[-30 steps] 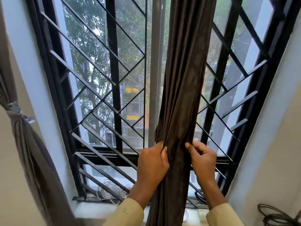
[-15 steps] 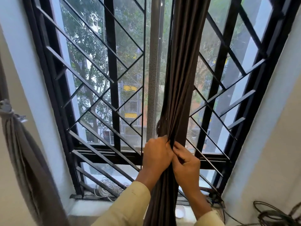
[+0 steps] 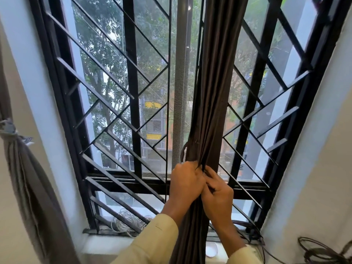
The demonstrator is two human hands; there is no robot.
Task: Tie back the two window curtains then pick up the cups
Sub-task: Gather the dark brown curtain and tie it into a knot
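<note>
Left hand (image 3: 185, 182) and right hand (image 3: 219, 195) are touching knuckle to knuckle, both clenching the gathered dark curtain (image 3: 215, 103), which is hanging bunched above and below them. Far left of the hands, the grey curtain (image 3: 26, 178) is hanging tied.

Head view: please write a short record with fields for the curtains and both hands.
left curtain: grey, tied with a band, beside the left wall
middle curtain: dark brown, gathered into a bunch, no tie visible
left hand: grips the bunch
right hand: grips the bunch, touching the left hand
cups: none clearly visible
</note>
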